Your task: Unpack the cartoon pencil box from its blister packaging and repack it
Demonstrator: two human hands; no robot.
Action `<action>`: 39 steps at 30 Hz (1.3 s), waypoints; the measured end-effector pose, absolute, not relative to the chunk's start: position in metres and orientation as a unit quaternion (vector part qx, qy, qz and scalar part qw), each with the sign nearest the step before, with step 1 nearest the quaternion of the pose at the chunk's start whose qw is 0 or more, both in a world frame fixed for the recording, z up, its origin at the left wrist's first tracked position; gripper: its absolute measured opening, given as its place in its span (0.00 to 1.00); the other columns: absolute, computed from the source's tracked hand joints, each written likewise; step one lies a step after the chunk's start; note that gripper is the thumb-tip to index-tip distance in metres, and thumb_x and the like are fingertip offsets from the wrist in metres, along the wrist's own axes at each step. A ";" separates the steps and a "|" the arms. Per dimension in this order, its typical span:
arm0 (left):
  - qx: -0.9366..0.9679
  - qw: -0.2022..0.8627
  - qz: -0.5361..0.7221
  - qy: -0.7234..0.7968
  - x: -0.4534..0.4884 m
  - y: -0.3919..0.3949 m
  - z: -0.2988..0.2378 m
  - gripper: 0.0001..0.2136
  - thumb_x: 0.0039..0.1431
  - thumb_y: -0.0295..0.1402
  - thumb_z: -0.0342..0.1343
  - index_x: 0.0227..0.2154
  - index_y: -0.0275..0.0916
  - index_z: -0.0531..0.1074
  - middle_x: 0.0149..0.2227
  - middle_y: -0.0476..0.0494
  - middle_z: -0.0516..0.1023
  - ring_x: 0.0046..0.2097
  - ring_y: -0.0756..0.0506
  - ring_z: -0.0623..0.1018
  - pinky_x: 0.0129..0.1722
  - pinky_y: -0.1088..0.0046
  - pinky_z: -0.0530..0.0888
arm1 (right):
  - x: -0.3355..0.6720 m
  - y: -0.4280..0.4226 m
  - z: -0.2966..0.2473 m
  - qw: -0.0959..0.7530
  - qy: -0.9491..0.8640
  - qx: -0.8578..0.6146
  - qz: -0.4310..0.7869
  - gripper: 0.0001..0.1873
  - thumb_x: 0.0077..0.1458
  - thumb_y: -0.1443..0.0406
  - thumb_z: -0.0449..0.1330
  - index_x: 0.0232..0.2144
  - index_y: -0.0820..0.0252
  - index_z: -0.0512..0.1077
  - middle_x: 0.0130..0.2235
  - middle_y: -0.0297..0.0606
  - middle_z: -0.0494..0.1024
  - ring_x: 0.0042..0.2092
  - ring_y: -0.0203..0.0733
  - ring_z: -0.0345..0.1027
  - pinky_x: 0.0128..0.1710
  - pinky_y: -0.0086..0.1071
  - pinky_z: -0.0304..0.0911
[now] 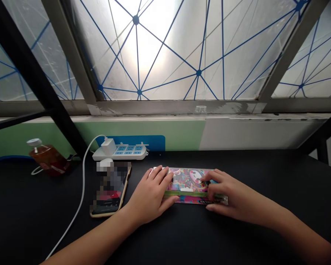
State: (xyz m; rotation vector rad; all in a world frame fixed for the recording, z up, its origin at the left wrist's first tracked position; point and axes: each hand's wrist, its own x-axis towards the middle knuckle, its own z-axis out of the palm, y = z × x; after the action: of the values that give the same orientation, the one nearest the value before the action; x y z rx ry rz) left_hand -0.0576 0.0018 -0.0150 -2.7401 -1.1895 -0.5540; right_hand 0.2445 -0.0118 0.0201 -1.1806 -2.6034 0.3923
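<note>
A colourful pencil case (188, 179) with a cartoon figure on its lid lies flat on the black table, its long side facing me. A green band and a white clasp run along its front. My left hand (155, 193) grips the left end, fingers over the lid and thumb at the front edge. Around the right end bends my right hand (228, 195), with curled fingertips on the lid and the thumb low at the front corner. The lid looks closed. Both hands cover the ends of the case.
Left of the case lies a phone (110, 193), its screen partly blurred. Behind it sits a white power strip (132, 151) with a plugged-in charger (108, 146). A white cable (83, 180) crosses the table. A bottle (49, 158) leans at the left. Windows rise behind.
</note>
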 end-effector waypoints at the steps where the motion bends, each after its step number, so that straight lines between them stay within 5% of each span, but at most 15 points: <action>1: -0.900 0.050 -0.187 -0.391 -0.056 0.003 -0.016 0.27 0.68 0.49 0.50 0.62 0.36 0.66 0.64 0.31 0.69 0.65 0.29 0.67 0.62 0.44 0.66 | 0.249 -0.008 0.021 0.146 -0.883 -0.416 0.159 0.10 0.59 0.56 0.63 0.32 0.53 0.70 0.49 0.42 0.73 0.51 0.50 0.68 0.52 0.46 0.66; 5: -0.883 0.021 -0.221 -0.414 -0.054 0.008 -0.021 0.30 0.66 0.51 0.53 0.62 0.35 0.65 0.67 0.28 0.65 0.68 0.28 0.63 0.63 0.44 0.66 | 0.268 0.009 0.014 0.204 -0.838 -0.468 0.192 0.22 0.56 0.48 0.65 0.46 0.52 0.70 0.55 0.45 0.72 0.57 0.53 0.66 0.57 0.47 0.64; 8: -0.858 -0.022 -0.255 -0.445 -0.057 0.012 -0.025 0.34 0.63 0.53 0.55 0.64 0.36 0.62 0.67 0.28 0.63 0.69 0.29 0.61 0.63 0.46 0.66 | 0.279 0.019 0.003 0.148 -0.813 -0.516 0.228 0.45 0.47 0.44 0.69 0.62 0.53 0.61 0.64 0.48 0.65 0.63 0.60 0.60 0.62 0.50 0.60; 10: -0.845 -0.049 -0.271 -0.458 -0.060 0.015 -0.027 0.35 0.61 0.53 0.58 0.64 0.37 0.62 0.65 0.29 0.67 0.67 0.30 0.65 0.63 0.48 0.67 | 0.282 0.022 -0.003 0.117 -0.800 -0.532 0.250 0.51 0.45 0.43 0.69 0.65 0.53 0.59 0.65 0.48 0.65 0.63 0.62 0.61 0.62 0.50 0.60; 17: -0.853 -0.002 -0.306 -0.422 -0.061 0.009 -0.024 0.36 0.55 0.47 0.67 0.62 0.39 0.63 0.59 0.31 0.66 0.62 0.32 0.67 0.60 0.51 0.70 | 0.279 0.022 -0.001 0.169 -0.807 -0.516 0.231 0.45 0.44 0.44 0.69 0.60 0.52 0.62 0.61 0.47 0.69 0.59 0.60 0.66 0.58 0.50 0.64; 25: -0.884 0.161 -0.279 -0.340 -0.058 0.002 -0.019 0.30 0.61 0.48 0.61 0.66 0.55 0.63 0.61 0.35 0.58 0.61 0.27 0.60 0.62 0.40 0.62 | 0.273 0.017 0.011 0.271 -0.817 -0.495 0.117 0.33 0.49 0.46 0.68 0.52 0.51 0.68 0.52 0.45 0.73 0.54 0.56 0.67 0.54 0.51 0.66; 30: -0.915 0.154 -0.254 -0.273 -0.063 0.008 -0.018 0.22 0.65 0.39 0.58 0.61 0.54 0.69 0.60 0.35 0.60 0.60 0.31 0.62 0.63 0.40 0.60 | 0.273 0.022 0.005 0.267 -0.816 -0.491 0.146 0.32 0.48 0.45 0.69 0.50 0.52 0.70 0.49 0.43 0.74 0.51 0.54 0.69 0.52 0.47 0.67; 35: -0.913 0.115 -0.287 -0.265 -0.068 0.011 -0.020 0.18 0.63 0.42 0.60 0.54 0.43 0.75 0.56 0.33 0.59 0.56 0.33 0.65 0.57 0.50 0.71 | 0.272 0.026 0.000 0.251 -0.793 -0.511 0.216 0.31 0.46 0.45 0.70 0.47 0.53 0.73 0.48 0.42 0.75 0.47 0.51 0.72 0.48 0.45 0.69; 39: -0.917 0.095 -0.286 -0.262 -0.068 0.011 -0.018 0.17 0.64 0.38 0.61 0.55 0.48 0.75 0.59 0.34 0.57 0.58 0.32 0.64 0.58 0.47 0.69 | 0.273 0.026 0.000 0.244 -0.799 -0.509 0.208 0.29 0.45 0.45 0.70 0.44 0.54 0.74 0.46 0.42 0.75 0.46 0.51 0.71 0.47 0.44 0.69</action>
State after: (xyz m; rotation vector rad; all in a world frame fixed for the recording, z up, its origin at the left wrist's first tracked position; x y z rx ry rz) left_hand -0.0676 0.0106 -0.0182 -2.7178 -0.7767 -0.8479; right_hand 0.2730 0.0265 0.0003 -1.3900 -2.1820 0.5691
